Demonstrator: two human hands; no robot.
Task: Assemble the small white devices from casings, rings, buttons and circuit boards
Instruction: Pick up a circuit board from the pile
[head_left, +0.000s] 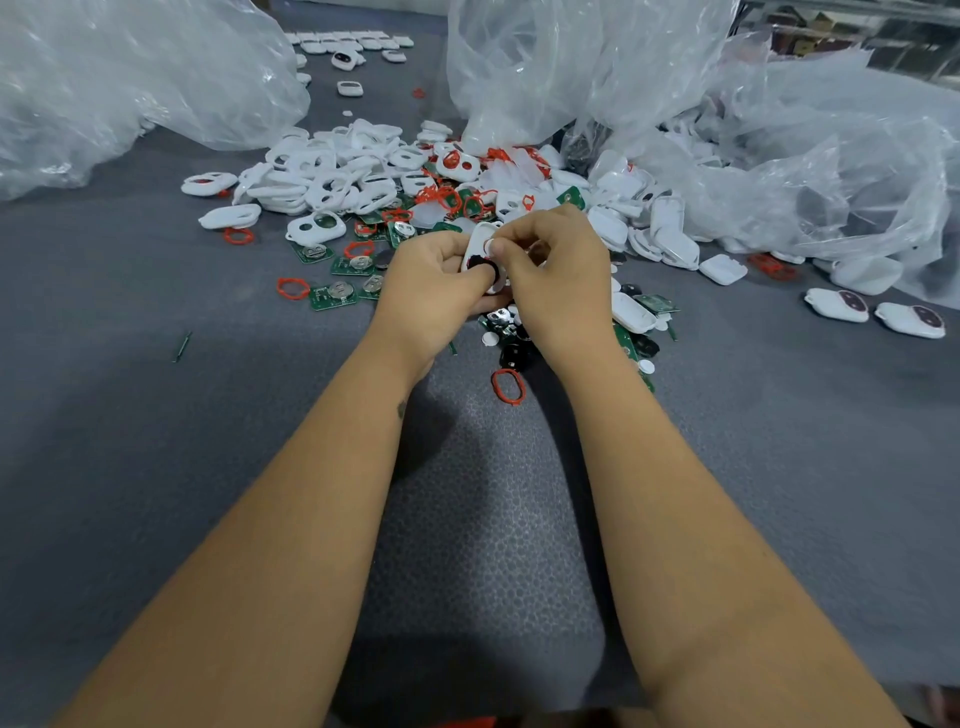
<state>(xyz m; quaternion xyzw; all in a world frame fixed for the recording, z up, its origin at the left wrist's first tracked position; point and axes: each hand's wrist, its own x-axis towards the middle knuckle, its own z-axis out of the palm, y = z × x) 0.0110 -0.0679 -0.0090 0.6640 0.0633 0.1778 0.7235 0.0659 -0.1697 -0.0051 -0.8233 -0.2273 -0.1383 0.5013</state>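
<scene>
Casings (322, 176) heaped beyond left hand (431, 283); boards (332, 297) left of it; ring (507, 386) between wrists; bags (779, 156) behind right hand (558, 275).

Covering the table (156, 415): a matt grey mat with a fine pebbled grain. Lying heaped on it: smooth white plastic casings (317, 187), faintly glossy; thin red rings (506, 387) looking rubbery and matt; green circuit boards (332, 297) carrying shiny metal battery clips. Crinkling and glinting at the back: clear, thin plastic bags (130, 78), creased all over and catching the light.
</scene>
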